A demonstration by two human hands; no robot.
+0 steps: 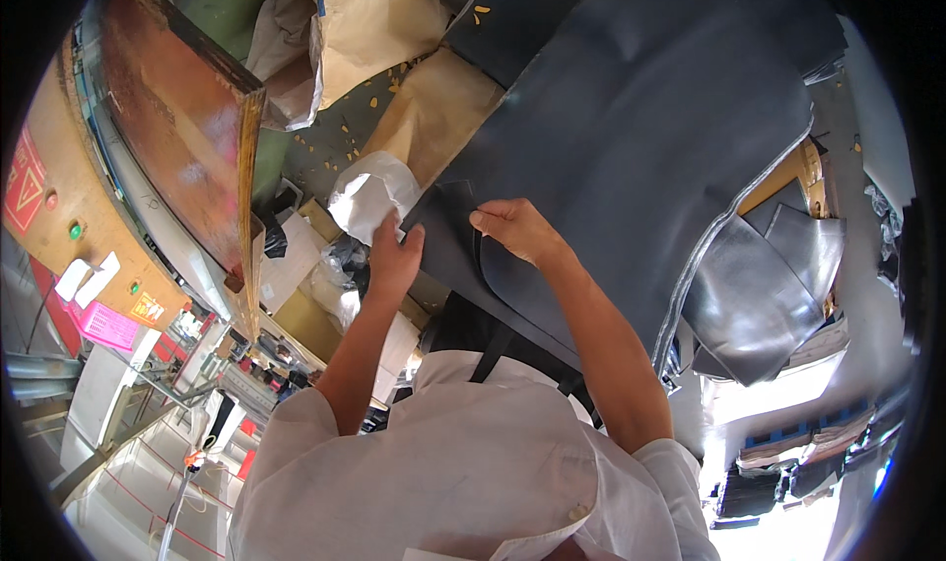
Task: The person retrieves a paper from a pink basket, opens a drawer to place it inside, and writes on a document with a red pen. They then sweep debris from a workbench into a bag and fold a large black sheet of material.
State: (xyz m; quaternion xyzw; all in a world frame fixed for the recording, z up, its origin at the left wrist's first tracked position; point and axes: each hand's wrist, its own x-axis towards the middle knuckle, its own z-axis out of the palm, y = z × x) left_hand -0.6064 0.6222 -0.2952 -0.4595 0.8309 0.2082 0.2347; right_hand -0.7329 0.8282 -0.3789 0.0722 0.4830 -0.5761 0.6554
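A large black leather-like sheet (631, 137) spreads in front of me, its near left edge lifted and curled. My right hand (517, 229) is closed in a pinch on that raised edge, with a dark fold hanging below the fingertips. To its left, my left hand (396, 256) has thumb and fingers bent at the sheet's left corner; part of the fingers is hidden. Just beyond the left hand sits a crumpled white wrapping (372, 195), close to its fingertips.
Brown paper (448, 108) and a tan paper sack (379, 24) lie beyond, among yellow scraps. At left stands a machine with a worn reddish board (172, 118) and a green button (76, 231). Glossy black pieces (754, 285) are stacked at right.
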